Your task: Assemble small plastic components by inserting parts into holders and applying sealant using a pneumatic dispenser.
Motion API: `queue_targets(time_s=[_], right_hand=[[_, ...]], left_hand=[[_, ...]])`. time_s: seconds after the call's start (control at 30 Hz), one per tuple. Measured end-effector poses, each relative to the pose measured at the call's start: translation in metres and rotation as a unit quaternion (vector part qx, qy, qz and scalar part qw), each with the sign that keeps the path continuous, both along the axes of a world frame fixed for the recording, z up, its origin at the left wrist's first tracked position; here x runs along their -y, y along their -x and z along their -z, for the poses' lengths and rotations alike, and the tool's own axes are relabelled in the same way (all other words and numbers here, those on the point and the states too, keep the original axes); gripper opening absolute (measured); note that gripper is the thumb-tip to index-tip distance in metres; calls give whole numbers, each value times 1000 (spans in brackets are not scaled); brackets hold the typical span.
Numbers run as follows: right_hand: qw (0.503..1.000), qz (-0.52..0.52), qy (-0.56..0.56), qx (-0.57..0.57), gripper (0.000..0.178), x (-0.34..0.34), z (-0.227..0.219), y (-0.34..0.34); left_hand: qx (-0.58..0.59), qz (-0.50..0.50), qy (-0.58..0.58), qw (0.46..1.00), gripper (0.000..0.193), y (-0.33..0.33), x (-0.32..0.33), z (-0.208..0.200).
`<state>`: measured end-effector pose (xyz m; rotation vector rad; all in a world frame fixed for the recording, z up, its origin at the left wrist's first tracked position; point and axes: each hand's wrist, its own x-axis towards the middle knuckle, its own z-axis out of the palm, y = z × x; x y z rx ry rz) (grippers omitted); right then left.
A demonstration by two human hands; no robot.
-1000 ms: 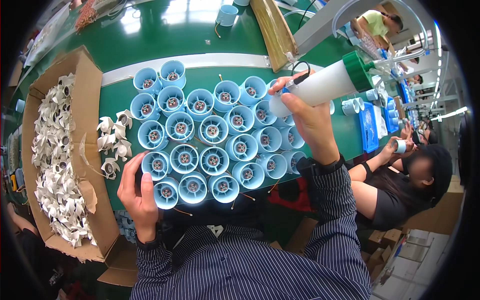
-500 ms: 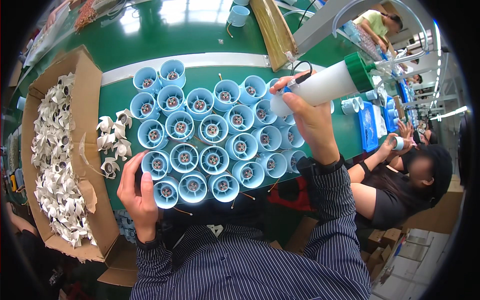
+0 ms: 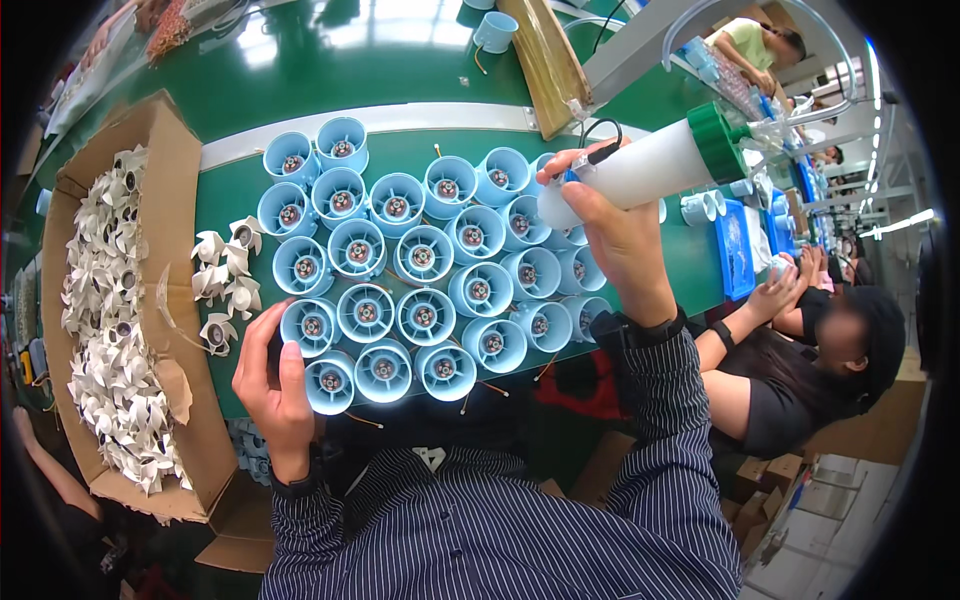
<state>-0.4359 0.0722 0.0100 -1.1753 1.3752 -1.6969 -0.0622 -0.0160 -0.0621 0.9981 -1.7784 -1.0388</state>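
With the right hand [image 3: 622, 240] gripping the white bottle [image 3: 655, 168] tilted above the right-hand blue cups [image 3: 311, 346] on the desk [image 3: 692, 272], a steady wrist seems wise, while the left hand [image 3: 273, 395] (loosely curved, thumb apart, by the near-left cups) should avoid nudging them.

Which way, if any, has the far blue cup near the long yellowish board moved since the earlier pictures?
Yes: the far blue cup has moved right, closer to the long yellowish board, which stays in place.

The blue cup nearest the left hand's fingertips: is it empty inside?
Not empty: the blue cup, by the left hand, has an open top, and a round, partly metallic-looking piece shows inside at its centre.
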Motion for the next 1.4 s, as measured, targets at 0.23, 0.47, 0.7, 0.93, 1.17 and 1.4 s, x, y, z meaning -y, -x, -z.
queue_targets(time_s=[0.23,0.47,0.7,0.93,1.17,1.4], right_hand=[[1000,8,6,-15,37,-13,-16,-5],[1000,10,-9,-11,37,-41,-18,-21],[1000,5,-20,-19,36,-48,4,-24],[1000,16,-14,-7,38,-48,7,-24],[999,24,-8,-27,37,-50,5,-24],[999,24,-11,-22,37,-51,4,-24]], left_hand=[[5,-1,0,1000,38,-1,-1,1],[2,-2,-5,1000,39,0,0,1],[-1,-4,-6,1000,39,0,1,3],[-2,-5,-9,1000,39,-1,0,4],[3,-3,-3,1000,39,-1,0,4],[-1,-9,-7,1000,39,-1,0,7]])
